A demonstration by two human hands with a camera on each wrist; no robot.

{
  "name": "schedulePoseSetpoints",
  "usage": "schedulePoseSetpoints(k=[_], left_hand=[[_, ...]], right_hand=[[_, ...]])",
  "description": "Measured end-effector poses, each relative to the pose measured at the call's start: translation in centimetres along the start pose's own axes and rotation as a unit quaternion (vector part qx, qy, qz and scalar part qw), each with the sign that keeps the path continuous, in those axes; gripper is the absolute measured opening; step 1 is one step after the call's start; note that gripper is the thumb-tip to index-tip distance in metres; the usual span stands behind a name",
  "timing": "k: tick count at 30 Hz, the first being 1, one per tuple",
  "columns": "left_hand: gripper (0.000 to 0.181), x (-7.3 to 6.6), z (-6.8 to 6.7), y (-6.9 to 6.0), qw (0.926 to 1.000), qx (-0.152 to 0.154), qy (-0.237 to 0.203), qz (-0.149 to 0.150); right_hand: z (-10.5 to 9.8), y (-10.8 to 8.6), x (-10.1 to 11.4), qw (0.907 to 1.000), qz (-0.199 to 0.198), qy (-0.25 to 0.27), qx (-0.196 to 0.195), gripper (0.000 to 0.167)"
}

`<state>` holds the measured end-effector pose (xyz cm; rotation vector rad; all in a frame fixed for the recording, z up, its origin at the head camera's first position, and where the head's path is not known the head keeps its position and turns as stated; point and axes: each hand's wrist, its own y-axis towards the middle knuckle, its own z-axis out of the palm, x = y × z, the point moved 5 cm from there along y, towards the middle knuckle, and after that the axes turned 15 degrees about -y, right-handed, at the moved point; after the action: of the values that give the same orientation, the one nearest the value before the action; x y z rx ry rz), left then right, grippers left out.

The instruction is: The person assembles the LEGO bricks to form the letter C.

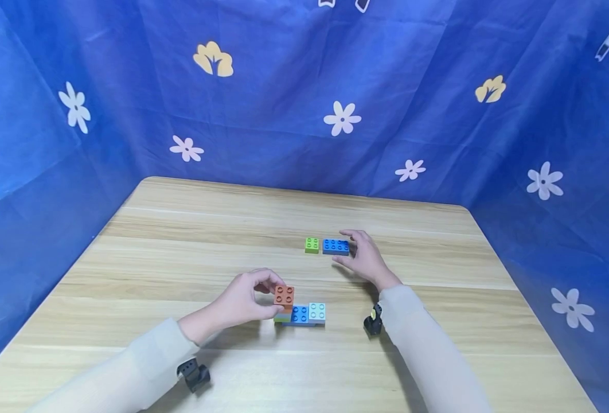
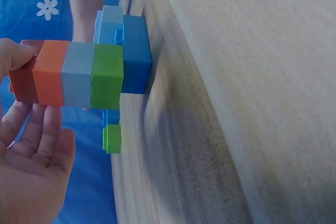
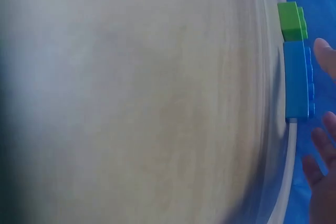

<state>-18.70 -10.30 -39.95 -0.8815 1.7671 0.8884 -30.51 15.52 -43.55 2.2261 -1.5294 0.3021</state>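
On the wood-grain surface, the left hand pinches the brown top brick of a four-brick stack, which stands at the left end of a blue base brick. A pale blue brick sits on the base's right end. Farther back lie a lime green four-stud brick, then a blue eight-stud brick. The right hand, grip wide, is at its right end; contact cannot be told.

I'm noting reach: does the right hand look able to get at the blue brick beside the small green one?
Probably yes: the right hand is beside the blue brick, nothing shows between them, and the small green brick is off the opposite end.
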Motion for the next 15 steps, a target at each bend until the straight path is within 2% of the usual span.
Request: schedulePoseSetpoints(k=[7,15], left_hand=[[0.033,-0.1,0.0,0.0,1.0,-0.001,0.0,-0.002],[0.034,-0.1,0.0,0.0,1.0,-0.003,0.001,-0.004]], right_hand=[[1.0,0.7,-0.4,0.9992,0.019,0.002,0.035,0.073],[1.8,1.1,-0.3,0.9984,0.035,-0.029,0.035,0.067]])
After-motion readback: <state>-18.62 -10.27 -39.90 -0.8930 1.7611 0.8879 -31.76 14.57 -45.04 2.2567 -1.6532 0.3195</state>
